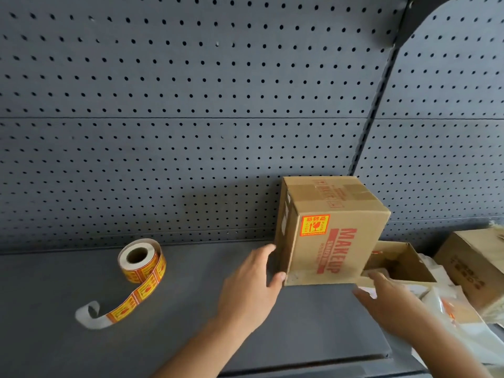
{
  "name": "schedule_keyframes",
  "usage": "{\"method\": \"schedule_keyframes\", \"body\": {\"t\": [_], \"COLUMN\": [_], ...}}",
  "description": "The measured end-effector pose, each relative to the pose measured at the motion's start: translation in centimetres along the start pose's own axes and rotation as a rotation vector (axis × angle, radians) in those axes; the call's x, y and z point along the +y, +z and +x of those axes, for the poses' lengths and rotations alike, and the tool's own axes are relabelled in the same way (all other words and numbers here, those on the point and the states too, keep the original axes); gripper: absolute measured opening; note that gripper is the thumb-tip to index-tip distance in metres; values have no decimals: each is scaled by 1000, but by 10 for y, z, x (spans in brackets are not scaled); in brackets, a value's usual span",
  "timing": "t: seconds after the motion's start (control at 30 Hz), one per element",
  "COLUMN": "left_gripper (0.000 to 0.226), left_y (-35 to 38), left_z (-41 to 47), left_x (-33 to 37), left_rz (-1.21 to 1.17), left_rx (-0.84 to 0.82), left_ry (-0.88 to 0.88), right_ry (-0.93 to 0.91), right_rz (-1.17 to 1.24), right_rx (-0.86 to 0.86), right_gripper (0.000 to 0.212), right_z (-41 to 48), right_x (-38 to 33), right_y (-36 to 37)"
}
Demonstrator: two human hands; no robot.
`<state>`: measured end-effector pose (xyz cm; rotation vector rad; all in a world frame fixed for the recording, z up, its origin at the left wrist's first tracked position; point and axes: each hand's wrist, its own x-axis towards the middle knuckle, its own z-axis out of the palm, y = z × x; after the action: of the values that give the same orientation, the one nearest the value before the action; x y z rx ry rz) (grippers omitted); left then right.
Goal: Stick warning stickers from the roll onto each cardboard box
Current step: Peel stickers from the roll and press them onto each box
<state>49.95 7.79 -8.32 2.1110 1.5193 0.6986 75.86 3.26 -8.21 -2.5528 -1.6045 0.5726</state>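
A closed cardboard box [338, 241] printed "MAKEUP" in red stands on the dark shelf [191, 309], against the pegboard back. A yellow and red warning sticker [314, 225] is stuck at the top left of its front face. My left hand [251, 287] holds the box's lower left corner, thumb on the front edge, fingers along the side. My right hand [387, 296] hovers at the box's lower right corner with fingers spread; whether it touches the box is unclear. The sticker roll [141, 260] stands on the left, its strip trailing forward to a bare curled end.
An open cardboard box [403, 266] lies behind my right hand. Another cardboard box [474, 266] sits at the far right. Pale plastic bags [450, 309] are heaped at the right front. A grey pegboard wall [191, 105] backs the shelf. The shelf's front edge runs below my arms.
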Motion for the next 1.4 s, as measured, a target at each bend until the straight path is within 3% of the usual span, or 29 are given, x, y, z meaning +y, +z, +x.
{"method": "schedule_keyframes", "body": {"t": [0.1,0.23,0.43,0.6,0.8,0.93,1.17,1.4], "left_gripper": [42,41,36,43,42,38,39,48], "left_y": [-34,-84,-162,-230,-304,-348,-406,-433], "left_z": [-19,-45,-94,-149,-222,-261,-299,-295], "left_x": [-14,-43,-113,-170,-240,-286,-345,-397], "left_rz": [96,162,306,315,327,356,319,229], "left_rx": [-10,34,182,296,419,495,532,602], "left_ry": [-51,-171,-384,-519,-652,-686,-678,-716], "right_ry": [-102,-251,-417,-559,-739,-826,-851,-931], "right_rz": [-185,-239,-215,-242,-288,-288,-286,-104], "right_rx": [-76,-181,-195,-202,-171,-116,-123,-162], "right_gripper": [40,28,25,36,17,32,42,52], "right_z": [-17,-32,-40,-62,-112,-147,-194,-205], "right_x": [-22,-79,-174,-266,-366,-434,-527,-592], "right_y": [-10,-17,1,25,62,90,133,161]}}
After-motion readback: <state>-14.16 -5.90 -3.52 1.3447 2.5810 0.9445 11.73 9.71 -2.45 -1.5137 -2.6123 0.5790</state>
